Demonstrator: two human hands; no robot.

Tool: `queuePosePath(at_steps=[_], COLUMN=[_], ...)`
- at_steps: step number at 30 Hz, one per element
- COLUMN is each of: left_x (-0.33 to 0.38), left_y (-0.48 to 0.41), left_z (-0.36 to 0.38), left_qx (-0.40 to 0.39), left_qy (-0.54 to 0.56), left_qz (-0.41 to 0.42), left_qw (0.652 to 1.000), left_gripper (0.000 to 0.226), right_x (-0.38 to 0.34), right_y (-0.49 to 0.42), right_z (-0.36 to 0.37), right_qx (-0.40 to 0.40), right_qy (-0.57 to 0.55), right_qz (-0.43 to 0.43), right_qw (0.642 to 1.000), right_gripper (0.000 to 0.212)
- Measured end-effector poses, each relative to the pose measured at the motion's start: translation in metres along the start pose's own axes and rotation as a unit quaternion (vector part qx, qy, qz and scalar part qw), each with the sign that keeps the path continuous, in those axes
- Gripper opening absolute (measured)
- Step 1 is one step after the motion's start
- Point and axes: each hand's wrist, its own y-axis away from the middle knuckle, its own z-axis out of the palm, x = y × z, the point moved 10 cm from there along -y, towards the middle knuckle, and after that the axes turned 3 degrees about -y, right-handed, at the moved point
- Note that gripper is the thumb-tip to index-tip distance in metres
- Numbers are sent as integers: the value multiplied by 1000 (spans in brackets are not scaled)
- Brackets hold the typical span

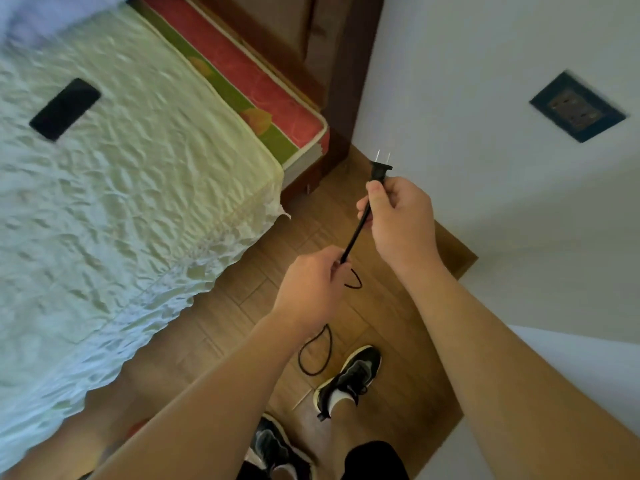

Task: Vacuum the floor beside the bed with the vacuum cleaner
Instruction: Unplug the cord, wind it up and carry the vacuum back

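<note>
The right hand (398, 216) curls fingers and thumb tightly round the black cord (355, 233) just below the plug (379, 169), whose prongs point away. Nearer, the left hand (311, 289) pinches the same cord, which loops down to the wooden floor (381, 306) right of the bed (138, 185). A wall socket (576, 107) sits far right.

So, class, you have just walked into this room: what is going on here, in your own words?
A person stands on the wooden floor beside a bed. Their right hand grips a black cord just behind its plug, prongs pointing up and away. The left hand holds the cord lower down, and the rest loops onto the floor. A wall socket is off to the right, with the plug not yet in it. No vacuum cleaner is in view.
</note>
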Motion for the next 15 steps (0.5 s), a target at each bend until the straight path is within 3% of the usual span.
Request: queuePosePath(at_steps=[15], left_x=[-147], left_y=[137], left_z=[-118], left_qx=[111], left_qy=[71], left_qz=[-96], left_qw=[987], left_gripper=[12], right_x=[-83], right_y=[128], right_z=[190], right_qx=[-145], right_qy=[28], right_qz=[-55], right_qw=[988], right_gripper=[24])
